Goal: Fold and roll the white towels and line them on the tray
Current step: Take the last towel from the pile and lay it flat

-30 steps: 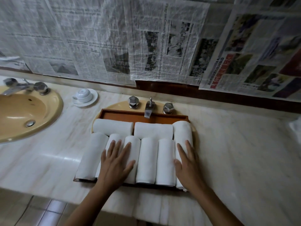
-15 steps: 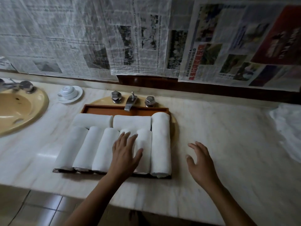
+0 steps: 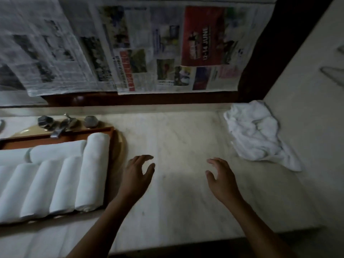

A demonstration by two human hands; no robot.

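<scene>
- On the marble counter [image 3: 176, 135], in the head view, both hands hang over bare stone and hold nothing.
- Left hand [image 3: 137, 175] has loose, spread fingers. Right hand [image 3: 221, 179] looks the same, with its fingers softly bent.
- Rolled towels [image 3: 55, 183] lie side by side on the wooden tray [image 3: 111, 138], at 9 o'clock from the left hand, near it.
- One crumpled white towel [image 3: 255, 133] sits in the corner, at 2 o'clock from the right hand, apart from it. It may be more than one; I cannot tell.
- I think the step now is fetching that towel.
- Next, the right hand should reach to 2 o'clock, pick it up, and lay it flat between the hands for folding.
</scene>
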